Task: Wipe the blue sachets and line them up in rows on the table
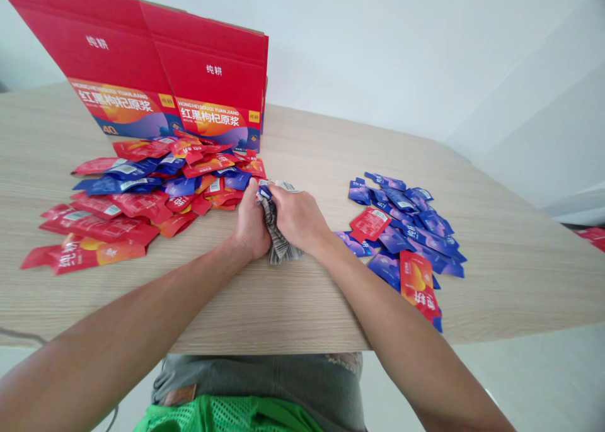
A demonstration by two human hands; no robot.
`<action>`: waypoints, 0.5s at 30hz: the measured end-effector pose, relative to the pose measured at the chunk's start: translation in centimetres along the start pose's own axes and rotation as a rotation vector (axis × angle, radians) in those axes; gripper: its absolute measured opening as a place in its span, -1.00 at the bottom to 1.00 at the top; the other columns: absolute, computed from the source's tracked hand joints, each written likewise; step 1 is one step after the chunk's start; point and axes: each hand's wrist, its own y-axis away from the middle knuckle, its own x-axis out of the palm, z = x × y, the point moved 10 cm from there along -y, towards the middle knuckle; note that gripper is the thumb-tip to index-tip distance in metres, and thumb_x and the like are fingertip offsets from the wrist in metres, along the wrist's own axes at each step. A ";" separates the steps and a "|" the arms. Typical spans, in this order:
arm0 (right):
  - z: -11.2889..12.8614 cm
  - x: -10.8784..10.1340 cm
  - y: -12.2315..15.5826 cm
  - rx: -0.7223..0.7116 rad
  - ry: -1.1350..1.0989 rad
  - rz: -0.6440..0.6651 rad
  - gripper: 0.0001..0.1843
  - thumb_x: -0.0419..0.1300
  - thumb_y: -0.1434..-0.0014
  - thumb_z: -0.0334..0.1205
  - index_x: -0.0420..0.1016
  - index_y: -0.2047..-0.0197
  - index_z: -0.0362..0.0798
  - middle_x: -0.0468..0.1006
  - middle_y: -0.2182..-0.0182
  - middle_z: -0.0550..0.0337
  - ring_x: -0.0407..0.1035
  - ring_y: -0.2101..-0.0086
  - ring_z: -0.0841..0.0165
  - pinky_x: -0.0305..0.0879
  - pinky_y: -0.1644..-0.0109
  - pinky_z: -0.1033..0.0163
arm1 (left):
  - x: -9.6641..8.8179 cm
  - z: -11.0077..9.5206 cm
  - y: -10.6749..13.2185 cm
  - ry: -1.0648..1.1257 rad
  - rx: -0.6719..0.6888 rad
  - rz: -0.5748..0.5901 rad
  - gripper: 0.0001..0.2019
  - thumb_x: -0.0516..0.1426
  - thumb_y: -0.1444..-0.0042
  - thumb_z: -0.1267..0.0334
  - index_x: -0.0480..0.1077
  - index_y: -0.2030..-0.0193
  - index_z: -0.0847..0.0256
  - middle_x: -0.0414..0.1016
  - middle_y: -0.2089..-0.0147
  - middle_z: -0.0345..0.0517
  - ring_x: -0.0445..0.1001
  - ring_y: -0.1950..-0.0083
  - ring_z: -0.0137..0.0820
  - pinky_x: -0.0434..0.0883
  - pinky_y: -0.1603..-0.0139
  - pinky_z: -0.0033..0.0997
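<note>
Grey striped cloth [280, 246] and one blue sachet [265, 193] are being gripped by left hand [251, 223] and right hand [299, 216], mid-frame; smaller pile [431, 235], frame right, seemingly finished, larger heap [135, 204], frame left, apparently remaining.

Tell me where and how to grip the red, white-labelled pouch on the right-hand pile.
Probably pinch the red pouch by its narrow end, coming from the near left: that end juts that way, and the pouch lies uncovered atop blue pouches.

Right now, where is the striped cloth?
In the head view, the striped cloth is near centre, held between left hand and right hand, right of the larger sachet pile.
</note>
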 end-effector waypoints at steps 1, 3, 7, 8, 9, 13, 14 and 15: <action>-0.2 -0.5 -0.1 -0.004 -0.047 -0.039 -0.46 -0.11 -0.52 -0.28 0.47 -0.40 0.01 0.72 -0.09 -0.02 0.60 -0.11 0.05 0.45 -0.22 0.02 | 0.0 0.0 0.0 -0.002 0.001 0.003 -0.38 -0.05 -0.41 -0.26 0.60 -0.14 0.18 0.75 0.07 0.07 0.72 -0.01 -0.02 0.62 -0.13 0.02; -1.5 -1.7 -0.5 0.027 -0.149 -0.149 -0.47 -0.10 -0.52 -0.26 0.52 -0.37 0.06 0.68 -0.18 0.06 0.55 -0.18 0.11 0.42 -0.28 0.05 | 0.2 -0.1 -0.1 -0.001 0.003 0.021 -0.38 -0.05 -0.41 -0.26 0.60 -0.15 0.15 0.75 0.06 0.05 0.72 -0.03 -0.01 0.62 -0.15 0.04; -5.9 -2.2 -1.0 0.178 -0.296 -0.314 -0.46 -0.06 -0.52 -0.17 0.41 -0.45 0.01 0.64 -0.23 -0.01 0.55 -0.17 0.13 0.42 -0.28 -0.01 | 1.2 0.1 -0.1 0.005 0.005 0.079 -0.35 -0.08 -0.43 -0.26 0.58 -0.22 0.16 0.75 0.00 0.07 0.71 -0.08 -0.01 0.58 -0.21 0.09; -6.7 -1.8 -1.1 0.214 -0.313 -0.317 -0.45 -0.04 -0.51 -0.16 0.36 -0.48 -0.02 0.64 -0.21 -0.05 0.56 -0.15 0.13 0.43 -0.27 -0.02 | 1.3 0.1 -0.1 0.006 0.010 0.086 -0.35 -0.09 -0.43 -0.26 0.57 -0.23 0.16 0.75 -0.01 0.08 0.71 -0.08 -0.01 0.58 -0.22 0.09; -7.3 -1.3 -1.2 0.242 -0.320 -0.308 -0.44 -0.01 -0.50 -0.18 0.33 -0.49 -0.04 0.64 -0.21 -0.07 0.56 -0.15 0.14 0.42 -0.28 -0.01 | 1.4 0.1 -0.1 0.005 0.014 0.088 -0.35 -0.09 -0.43 -0.26 0.57 -0.23 0.17 0.74 -0.02 0.09 0.71 -0.08 -0.02 0.58 -0.22 0.10; -6.1 0.8 -1.3 0.183 -0.224 -0.207 -0.49 0.02 -0.45 -0.32 0.41 -0.39 -0.23 0.51 -0.34 -0.24 0.40 -0.34 0.13 0.26 -0.45 0.03 | 0.6 0.0 -0.2 0.004 0.024 0.049 -0.36 -0.05 -0.42 -0.26 0.58 -0.19 0.20 0.74 0.01 0.11 0.72 -0.03 -0.04 0.59 -0.20 0.04; -5.2 1.3 -1.3 0.138 -0.194 -0.177 -0.50 0.01 -0.47 -0.30 0.41 -0.38 -0.26 0.46 -0.38 -0.28 0.33 -0.39 0.12 0.22 -0.49 0.03 | 0.4 -0.1 -0.3 -0.001 0.030 0.042 -0.38 -0.03 -0.41 -0.25 0.58 -0.18 0.19 0.74 0.03 0.09 0.72 -0.02 -0.04 0.59 -0.20 0.03; -4.3 1.8 -1.3 0.095 -0.172 -0.147 -0.49 -0.01 -0.50 -0.25 0.40 -0.39 -0.29 0.41 -0.41 -0.32 0.28 -0.43 0.11 0.18 -0.51 0.01 | 0.2 -0.3 -0.3 -0.009 0.040 0.039 -0.40 -0.01 -0.40 -0.25 0.59 -0.17 0.18 0.74 0.04 0.08 0.72 -0.01 -0.05 0.59 -0.20 0.01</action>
